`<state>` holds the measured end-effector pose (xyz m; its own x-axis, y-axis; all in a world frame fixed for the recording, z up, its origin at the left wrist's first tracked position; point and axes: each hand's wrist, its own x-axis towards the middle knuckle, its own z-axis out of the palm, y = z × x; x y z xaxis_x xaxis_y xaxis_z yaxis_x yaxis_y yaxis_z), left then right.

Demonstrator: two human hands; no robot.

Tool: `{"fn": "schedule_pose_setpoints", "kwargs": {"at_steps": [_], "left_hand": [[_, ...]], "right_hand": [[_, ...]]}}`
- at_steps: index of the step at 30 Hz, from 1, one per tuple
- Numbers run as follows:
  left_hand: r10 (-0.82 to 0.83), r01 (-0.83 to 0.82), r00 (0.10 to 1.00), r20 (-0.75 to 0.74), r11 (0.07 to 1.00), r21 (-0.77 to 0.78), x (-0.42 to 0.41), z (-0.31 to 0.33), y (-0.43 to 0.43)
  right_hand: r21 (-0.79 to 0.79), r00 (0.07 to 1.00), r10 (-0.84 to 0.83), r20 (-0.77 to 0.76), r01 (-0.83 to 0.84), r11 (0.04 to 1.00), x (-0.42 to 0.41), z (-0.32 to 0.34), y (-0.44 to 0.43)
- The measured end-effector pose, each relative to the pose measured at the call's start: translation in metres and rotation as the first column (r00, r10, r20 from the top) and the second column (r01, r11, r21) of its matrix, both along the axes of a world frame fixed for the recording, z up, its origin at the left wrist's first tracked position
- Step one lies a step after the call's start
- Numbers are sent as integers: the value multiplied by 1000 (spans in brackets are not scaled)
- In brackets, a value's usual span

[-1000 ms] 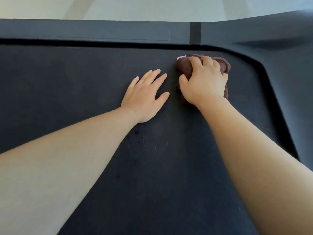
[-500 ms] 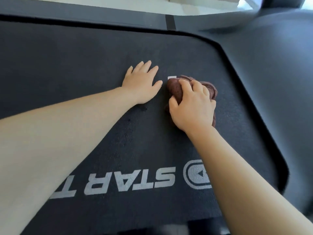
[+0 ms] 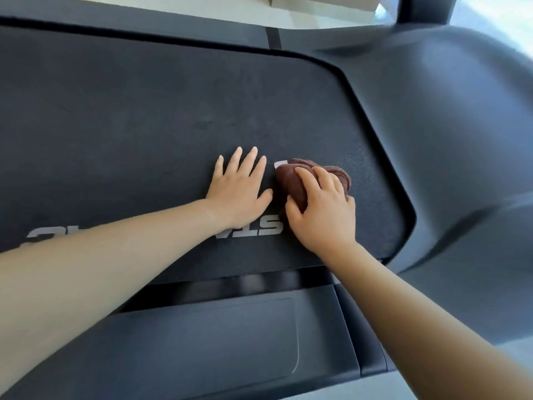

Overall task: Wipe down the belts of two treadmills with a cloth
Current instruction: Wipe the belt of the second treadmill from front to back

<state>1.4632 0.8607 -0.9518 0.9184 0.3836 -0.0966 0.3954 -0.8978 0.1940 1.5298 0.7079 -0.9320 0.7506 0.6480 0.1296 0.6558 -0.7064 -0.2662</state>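
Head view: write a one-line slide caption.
Right hand grips a brown cloth on the treadmill belt; left hand rests flat beside it.

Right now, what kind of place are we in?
Probably a gym or fitness room: a wide treadmill belt with printed brand lettering, a dark side rail and an upright post. The right hand holds a brown cloth on the belt.

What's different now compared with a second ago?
The right hand dragged the brown cloth across the belt from the far rail back toward the person, reaching the white lettering. The left hand slid back alongside. Unchanged: right hand grips the cloth, left lies flat.
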Motion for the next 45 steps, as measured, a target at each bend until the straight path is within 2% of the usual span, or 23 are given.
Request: {"fn": "schedule_pose_setpoints", "kwargs": {"at_steps": [4, 10, 13, 16, 20, 28, 35, 45], "left_hand": [[29, -29, 999, -14, 1000, -8, 0, 3, -17], [-57, 58, 998, -36, 998, 29, 4, 4, -48], [-55, 56, 998, -30, 998, 29, 4, 4, -46], [-60, 60, 998, -11, 998, 0, 4, 3, -45], [-13, 18, 998, 67, 997, -70, -1, 4, -30], [89, -87, 994, 67, 996, -36, -35, 2, 29], [134, -132, 989, 63, 991, -37, -47, -1, 53], [235, -233, 972, 26, 970, -62, 36, 1, 122]], "right_hand": [[-2, 998, -62, 7, 62, 998, 15, 1, -22], [66, 972, -231, -41, 234, 970, 46, 6, -63], [66, 967, -247, -60, 251, 966, 45, 6, -62], [25, 972, -230, -57, 232, 973, 36, 6, -55], [8, 995, -99, -26, 99, 995, 13, 3, -39], [2, 995, 93, -47, -93, 996, -33, 4, 22], [-3, 997, 25, -67, -26, 1000, -11, 5, 62], [2, 998, 35, -50, -35, 999, 30, -1, 115]]}}
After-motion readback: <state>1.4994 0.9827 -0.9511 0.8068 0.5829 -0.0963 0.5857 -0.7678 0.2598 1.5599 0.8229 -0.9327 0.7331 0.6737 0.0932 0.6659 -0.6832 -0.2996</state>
